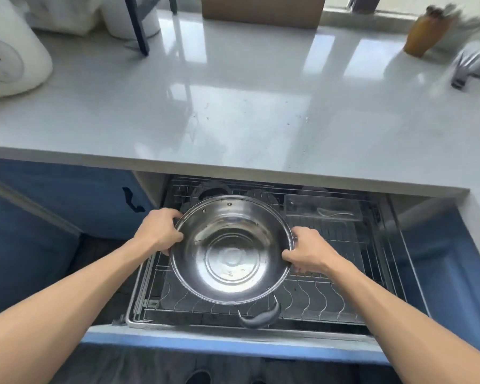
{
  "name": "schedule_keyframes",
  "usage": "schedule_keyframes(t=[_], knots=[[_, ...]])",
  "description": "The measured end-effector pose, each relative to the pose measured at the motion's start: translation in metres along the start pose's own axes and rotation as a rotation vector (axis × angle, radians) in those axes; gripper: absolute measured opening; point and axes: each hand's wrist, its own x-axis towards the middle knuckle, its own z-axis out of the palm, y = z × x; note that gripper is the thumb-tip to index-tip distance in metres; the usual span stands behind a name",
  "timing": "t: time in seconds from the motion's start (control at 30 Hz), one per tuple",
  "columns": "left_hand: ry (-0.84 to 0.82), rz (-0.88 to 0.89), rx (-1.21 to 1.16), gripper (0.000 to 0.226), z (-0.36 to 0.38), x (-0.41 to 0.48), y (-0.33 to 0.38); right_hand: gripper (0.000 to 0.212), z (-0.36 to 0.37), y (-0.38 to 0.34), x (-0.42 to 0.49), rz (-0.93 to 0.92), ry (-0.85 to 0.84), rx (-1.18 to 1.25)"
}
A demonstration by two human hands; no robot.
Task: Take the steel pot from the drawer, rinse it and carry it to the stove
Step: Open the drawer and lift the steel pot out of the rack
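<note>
Overhead, grey surface spanned the frame. Below it, blue drawer stood pulled open, wire rack inside. Steel pot sat over the rack, mouth tilted toward camera, one dark handle at its near edge. Left hand and right hand: each grip closed on opposite sides of the rim.

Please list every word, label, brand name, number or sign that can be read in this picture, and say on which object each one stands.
No text can be read anywhere in this view.
Steel pot, held by left hand and right hand: no stamp or brand shows.
White appliance: one small dark mark, too blurred to read.
Cardboard box: no print shows.
Countertop, drawer rack: no labels.
</note>
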Motion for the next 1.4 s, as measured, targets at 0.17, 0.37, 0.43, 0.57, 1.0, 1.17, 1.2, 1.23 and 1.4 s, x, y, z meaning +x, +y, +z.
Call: schedule_keyframes(t=[0.17, 0.37, 0.43, 0.57, 1.0, 1.17, 1.2, 1.23, 1.4], knots=[[-0.006, -0.006, -0.038, 0.064, -0.036, -0.048, 0.023, 0.023, -0.049, -0.021, -0.042, -0.034, -0.024, -0.031], [-0.017, -0.011, -0.064, 0.064, -0.073, -0.107, 0.051, 0.022, -0.096, -0.042, -0.1, -0.046, -0.055, -0.051], [-0.013, -0.013, -0.087, 0.063, -0.084, -0.124, 0.06, 0.018, -0.111, -0.049, -0.119, -0.061, -0.044, -0.057], [0.036, -0.005, -0.176, 0.062, -0.116, -0.144, 0.086, 0.016, -0.152, -0.064, -0.144, -0.092, -0.009, -0.051], [0.27, 0.086, -0.352, 0.061, -0.2, -0.07, 0.213, 0.027, -0.286, -0.084, -0.064, -0.129, 0.337, -0.046], [0.294, 0.113, -0.345, 0.062, -0.202, 0.009, 0.234, 0.029, -0.299, -0.079, 0.007, -0.108, 0.442, -0.016], [0.29, 0.111, -0.347, 0.062, -0.199, 0.024, 0.236, 0.029, -0.298, -0.078, 0.02, -0.1, 0.463, -0.017], [0.286, 0.108, -0.349, 0.061, -0.196, 0.038, 0.237, 0.029, -0.297, -0.077, 0.034, -0.095, 0.483, -0.02], [0.257, 0.086, -0.359, 0.059, -0.175, 0.087, 0.234, 0.025, -0.284, -0.066, 0.084, -0.064, 0.511, -0.027]])
